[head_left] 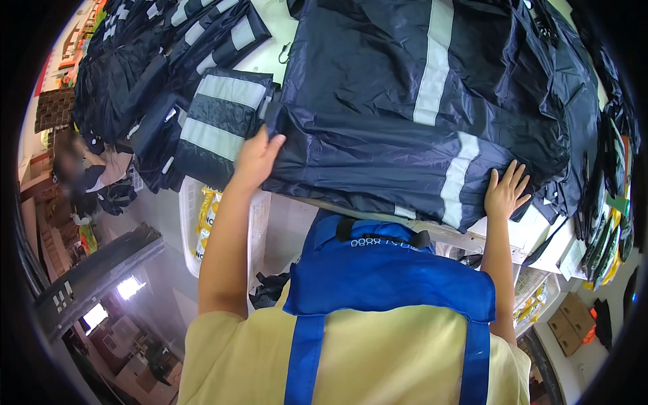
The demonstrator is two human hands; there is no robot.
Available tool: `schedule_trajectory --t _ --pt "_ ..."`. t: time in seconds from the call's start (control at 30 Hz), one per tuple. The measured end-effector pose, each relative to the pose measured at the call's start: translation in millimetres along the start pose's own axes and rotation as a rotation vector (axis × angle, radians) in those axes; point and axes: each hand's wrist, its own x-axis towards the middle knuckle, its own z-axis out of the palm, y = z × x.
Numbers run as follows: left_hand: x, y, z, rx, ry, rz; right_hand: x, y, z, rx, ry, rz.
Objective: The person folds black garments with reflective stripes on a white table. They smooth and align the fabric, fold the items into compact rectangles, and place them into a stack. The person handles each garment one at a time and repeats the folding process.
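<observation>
Spread over the table is a dark navy rain garment (378, 152) of shiny fabric with pale reflective bands; its near part lies folded over as a long strip. At the left end of that strip, my left hand (256, 160) closes on the fabric edge, thumb on top and its other fingers partly hidden. Over at the right end, my right hand (506, 194) rests with fingers spread on the cloth, just right of a reflective band. Beside my left hand lies a neatly folded dark garment (219, 125) with two pale bands.
More dark banded garments (135, 74) are heaped at the far left. Below the table edge stand a white bin (191, 250) holding yellow packets and another bin (550, 293) at right. Hanging bundles (611, 229) flank the table's right side. Another person (88, 172) is at the left.
</observation>
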Motion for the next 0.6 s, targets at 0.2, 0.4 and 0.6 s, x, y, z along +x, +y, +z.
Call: schedule_trajectory --t 0.2,0.4,0.6 --pt "-15.5 -58.4 35.3 -0.491 -0.139 -0.238 5.9 7.7 5.4 -0.046 0.015 -0.006" --pt "-2.4 -18.6 16.5 -0.596 -0.416 -0.571 6.4 30.2 13.9 -0.092 0.019 -0.022" --pt "14.4 -0.6 43.3 -0.376 -0.246 0.125 5.7 30.9 13.6 -0.060 0.051 -0.031"
